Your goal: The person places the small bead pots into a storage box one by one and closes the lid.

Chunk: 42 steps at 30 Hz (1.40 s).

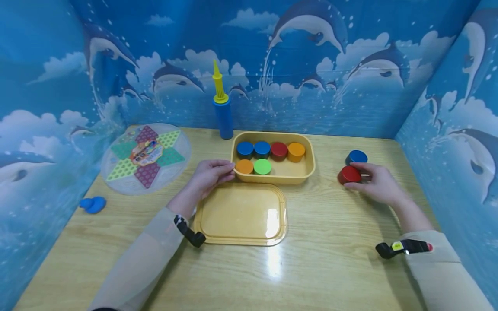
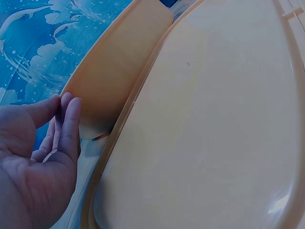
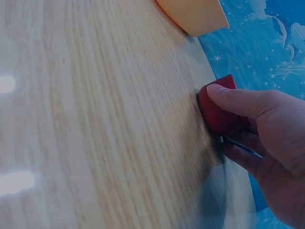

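The right hand (image 1: 375, 183) pinched the red cylinder block (image 1: 349, 174) on the table, right of the yellow tray (image 1: 273, 176). The left hand (image 1: 210, 173), fingers straight, steadied the tray's left wall. The grip looked shallow; the block might slip and knock the blue block (image 1: 357, 156) beyond it.

Tub (image 1: 303, 175): bench (image 1: 319, 259) centre, six discs inside.
Lid (image 1: 242, 214): 6 o'clock of tub, touching.
Pump (image 1: 222, 110): 11 o'clock.
Game board (image 1: 145, 156): 9 o'clock.
Two discs (image 1: 349, 174): 3 o'clock.
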Motion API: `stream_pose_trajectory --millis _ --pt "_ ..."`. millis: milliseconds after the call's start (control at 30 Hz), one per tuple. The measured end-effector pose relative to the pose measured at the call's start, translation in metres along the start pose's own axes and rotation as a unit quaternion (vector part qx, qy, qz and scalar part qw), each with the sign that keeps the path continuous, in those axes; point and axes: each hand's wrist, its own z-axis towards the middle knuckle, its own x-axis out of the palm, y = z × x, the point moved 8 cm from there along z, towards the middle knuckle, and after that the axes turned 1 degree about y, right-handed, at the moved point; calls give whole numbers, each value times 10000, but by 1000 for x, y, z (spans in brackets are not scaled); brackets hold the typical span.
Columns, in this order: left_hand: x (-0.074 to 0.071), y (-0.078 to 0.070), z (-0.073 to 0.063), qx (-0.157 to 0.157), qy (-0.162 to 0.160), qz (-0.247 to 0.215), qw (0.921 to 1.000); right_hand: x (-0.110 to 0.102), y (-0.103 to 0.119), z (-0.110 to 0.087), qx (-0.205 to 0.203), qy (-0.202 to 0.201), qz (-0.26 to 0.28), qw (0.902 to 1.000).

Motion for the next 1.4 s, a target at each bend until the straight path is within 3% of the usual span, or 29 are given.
stream_pose_trajectory --millis 267,500,700,967,1400 --pt "0 0 1 3 6 59 10000 -6 11 1 -71 -71 312 9995" --pt "-2 0 0 -41 -34 110 9999 -17 44 7 -347 -218 644 9971" --pt "-2 0 0 -40 -14 97 9999 -17 72 14 -506 -16 683 9964" --pt "-1 -1 0 3 19 65 10000 -9 100 27 -527 201 439 9974" --pt "0 0 1 43 75 -61 9999 21 135 52 -814 592 682 9926"
